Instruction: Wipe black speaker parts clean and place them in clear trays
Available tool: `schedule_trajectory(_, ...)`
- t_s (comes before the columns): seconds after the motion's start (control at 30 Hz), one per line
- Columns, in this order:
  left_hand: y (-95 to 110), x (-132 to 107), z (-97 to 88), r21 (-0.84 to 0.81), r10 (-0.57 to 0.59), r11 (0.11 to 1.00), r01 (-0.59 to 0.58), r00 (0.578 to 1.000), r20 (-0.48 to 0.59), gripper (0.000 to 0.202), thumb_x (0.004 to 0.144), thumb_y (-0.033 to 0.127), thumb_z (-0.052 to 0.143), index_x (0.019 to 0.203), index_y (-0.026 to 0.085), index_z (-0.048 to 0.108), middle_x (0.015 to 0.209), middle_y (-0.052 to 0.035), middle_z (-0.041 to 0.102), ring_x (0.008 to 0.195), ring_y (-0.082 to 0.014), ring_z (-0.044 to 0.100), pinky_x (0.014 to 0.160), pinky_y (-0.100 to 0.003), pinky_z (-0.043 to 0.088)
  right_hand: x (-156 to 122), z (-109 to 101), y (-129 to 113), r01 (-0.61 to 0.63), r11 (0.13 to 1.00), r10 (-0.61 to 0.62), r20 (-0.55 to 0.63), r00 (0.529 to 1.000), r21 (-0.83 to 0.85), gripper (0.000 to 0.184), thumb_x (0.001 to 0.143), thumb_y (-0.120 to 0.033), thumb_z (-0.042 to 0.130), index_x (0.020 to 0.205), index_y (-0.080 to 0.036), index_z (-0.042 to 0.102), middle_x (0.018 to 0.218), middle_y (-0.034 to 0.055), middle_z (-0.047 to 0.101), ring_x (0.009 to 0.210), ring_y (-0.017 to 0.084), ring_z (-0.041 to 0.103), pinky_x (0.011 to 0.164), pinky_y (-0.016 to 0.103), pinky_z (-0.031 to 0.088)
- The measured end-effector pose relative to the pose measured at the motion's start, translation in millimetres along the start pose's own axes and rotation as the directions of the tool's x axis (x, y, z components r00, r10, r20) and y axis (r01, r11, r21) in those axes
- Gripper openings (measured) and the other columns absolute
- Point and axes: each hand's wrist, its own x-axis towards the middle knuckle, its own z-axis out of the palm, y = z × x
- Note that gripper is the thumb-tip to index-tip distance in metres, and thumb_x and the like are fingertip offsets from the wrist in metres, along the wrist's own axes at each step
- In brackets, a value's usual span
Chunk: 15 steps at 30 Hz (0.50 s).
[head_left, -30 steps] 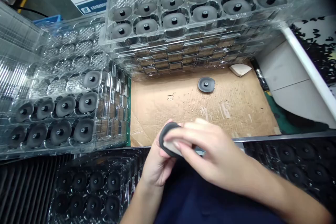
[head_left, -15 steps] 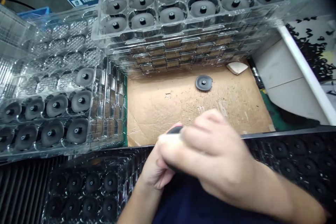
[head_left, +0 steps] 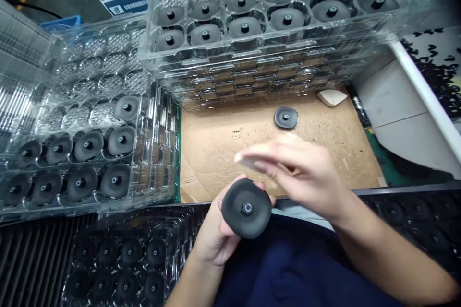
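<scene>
My left hand (head_left: pixel 213 237) grips a round black disc (head_left: pixel 246 208) with a small nut at its centre, face up, near my lap. Just above it hovers my right hand (head_left: pixel 295 172), its fingers stretched toward the left and pressed together on a small pale piece at the fingertips; motion blurs them. A second black disc (head_left: pixel 285 117) lies alone on the cardboard sheet (head_left: pixel 223 148) farther back.
A stack of clear trays (head_left: pixel 252 62) holding several black discs stands at the back. Another clear tray (head_left: pixel 151 120) with discs sits to the left. Dark trays (head_left: pixel 118 259) with discs line the near edge. A white wedge (head_left: pixel 331 97) lies at the back right.
My right hand has lifted off the disc and moved up and right, uncovering it. The disc in my left hand now faces up, showing its centre nut.
</scene>
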Motion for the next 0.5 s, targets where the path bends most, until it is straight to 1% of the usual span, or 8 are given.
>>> schedule_trajectory(0.03,1.3,0.2,1.1,-0.053,-0.017,0.998,0.020,0.999,0.048,0.054,0.055,0.028,0.086,0.106,0.026,0.068,0.100,-0.0011,0.074,0.090,-0.0234,0.070,0.082,-0.032,0.053,-4.2,1.1,8.6,-0.113,0.994,0.112,-0.055,0.992,-0.011,0.020,0.091,-0.016,0.052,0.103,-0.018,0.069,0.094,0.0038,0.071,0.078,0.012,0.060,0.068,0.025,0.042)
schedule_trajectory(0.07,2.3,0.3,1.4,-0.099,-0.025,0.994,0.034,0.996,0.091,0.051,0.058,0.025,0.084,0.106,0.028,0.068,0.103,-0.0002,0.074,0.091,-0.0218,0.070,0.082,-0.029,0.053,-10.6,4.5,16.9,-0.212,0.977,0.210,-0.067,0.975,-0.010,0.020,0.091,-0.018,0.054,0.104,-0.020,0.069,0.094,0.0039,0.071,0.076,0.013,0.060,0.065,0.025,0.042)
schedule_trajectory(0.13,2.6,0.7,-0.4,-0.149,-0.009,0.988,0.029,0.992,0.128,0.043,0.064,0.022,0.081,0.105,0.029,0.069,0.104,0.0007,0.074,0.091,-0.0196,0.071,0.080,-0.026,0.053,-29.1,18.4,31.7,-0.328,0.945,0.328,0.014,0.944,-0.008,0.022,0.091,-0.022,0.053,0.106,-0.022,0.069,0.090,0.0039,0.070,0.073,0.013,0.060,0.062,0.025,0.043)
schedule_trajectory(0.23,0.6,2.5,-5.5,-0.168,0.014,0.986,0.006,0.993,0.120,0.043,0.064,0.021,0.081,0.105,0.028,0.069,0.104,0.0005,0.074,0.089,-0.0191,0.071,0.078,-0.024,0.054,-59.8,46.9,47.5,-0.343,0.939,0.342,0.156,0.927,-0.025,0.021,0.090,-0.023,0.052,0.096,-0.022,0.072,0.071,0.0014,0.067,0.065,0.014,0.059,0.064,0.027,0.043)
schedule_trajectory(0.3,-0.1,3.3,-7.2,-0.170,0.015,0.985,0.002,0.995,0.101,0.047,0.061,0.023,0.083,0.105,0.028,0.069,0.104,0.0002,0.074,0.092,-0.0198,0.071,0.078,-0.023,0.054,-70.6,57.7,52.8,-0.337,0.941,0.336,0.186,0.923,-0.023,0.019,0.088,-0.022,0.054,0.086,-0.023,0.073,0.061,-0.0009,0.064,0.058,0.013,0.057,0.059,0.027,0.043)
schedule_trajectory(0.33,0.2,3.4,-7.1,-0.165,0.012,0.986,0.003,0.996,0.092,0.048,0.059,0.024,0.084,0.105,0.028,0.069,0.104,0.0000,0.075,0.092,-0.0200,0.070,0.078,-0.023,0.054,-71.1,57.9,53.2,-0.347,0.938,0.345,0.182,0.921,-0.022,0.019,0.087,-0.022,0.054,0.085,-0.023,0.073,0.061,-0.0011,0.064,0.057,0.013,0.057,0.058,0.026,0.043)
schedule_trajectory(0.4,1.3,2.7,-5.2,-0.150,0.009,0.989,0.004,0.996,0.084,0.046,0.060,0.024,0.083,0.104,0.028,0.070,0.102,0.0001,0.075,0.090,-0.0196,0.071,0.078,-0.023,0.055,-63.1,48.4,47.6,-0.381,0.924,0.381,0.138,0.914,-0.023,0.020,0.089,-0.023,0.052,0.094,-0.022,0.072,0.072,0.0012,0.068,0.062,0.014,0.060,0.057,0.026,0.044)
schedule_trajectory(0.5,2.1,0.7,-0.5,-0.132,0.004,0.991,0.005,0.998,0.065,0.046,0.061,0.021,0.082,0.105,0.028,0.069,0.103,0.0004,0.075,0.090,-0.0193,0.071,0.080,-0.024,0.055,-39.5,24.0,20.2,-0.421,0.907,0.421,-0.043,0.906,0.011,0.022,0.091,-0.025,0.052,0.105,-0.022,0.068,0.091,0.0042,0.071,0.073,0.016,0.063,0.057,0.026,0.046)
